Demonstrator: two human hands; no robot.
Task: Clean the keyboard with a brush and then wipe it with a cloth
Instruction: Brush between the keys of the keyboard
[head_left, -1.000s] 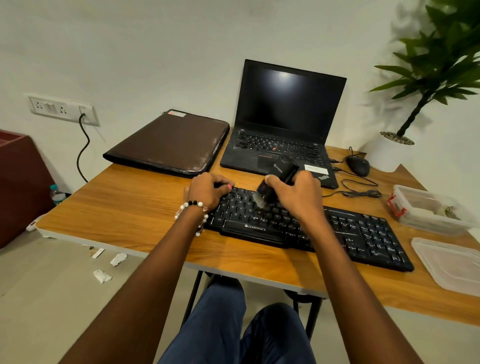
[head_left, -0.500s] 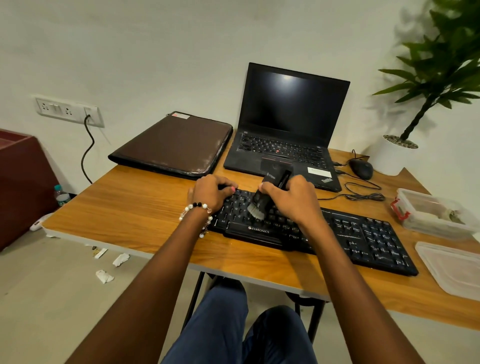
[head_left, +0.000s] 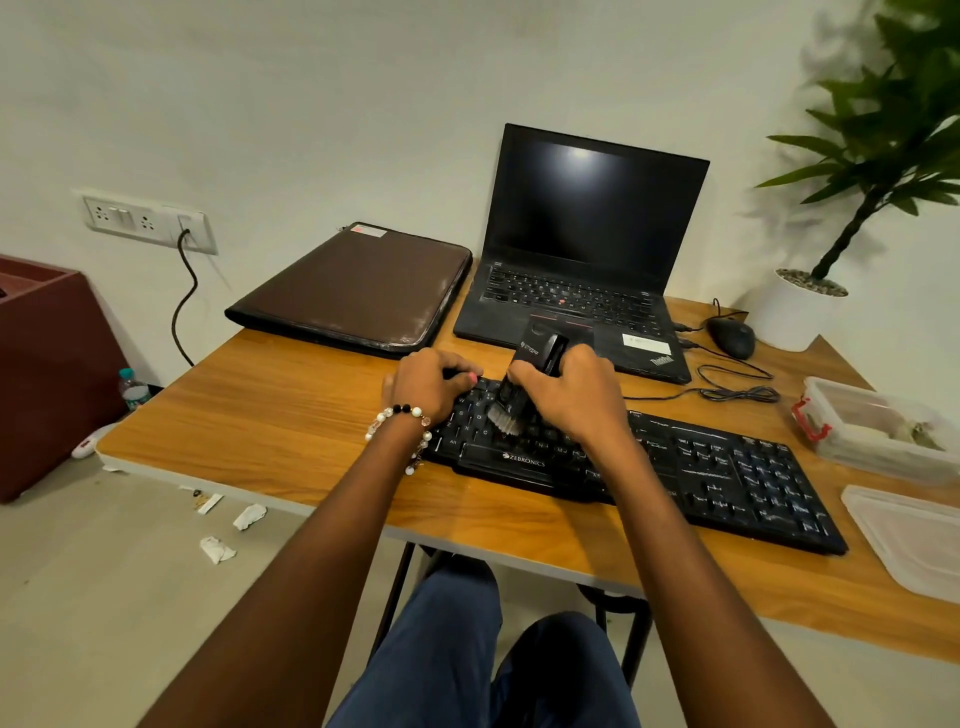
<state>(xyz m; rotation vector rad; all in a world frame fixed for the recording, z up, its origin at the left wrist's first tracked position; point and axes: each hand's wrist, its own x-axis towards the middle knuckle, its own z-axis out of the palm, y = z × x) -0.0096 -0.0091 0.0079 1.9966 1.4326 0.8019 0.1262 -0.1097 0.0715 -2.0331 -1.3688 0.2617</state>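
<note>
Right hand is wrapped round the black brush, bristles down on the left-hand keys, while the left hand curls over the keyboard at its far left corner, pinning it. That keyboard lies near the tabletop front edge; press too hard and the bristles could splay, driving dust under the keys, or the board could skid toward that edge.

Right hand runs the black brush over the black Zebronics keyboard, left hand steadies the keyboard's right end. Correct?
Not quite. In the head view the left hand steadies the left end of the black Zebronics keyboard, not the right end. The rest holds: the right hand grips the black brush, bristles on the keys.
</note>
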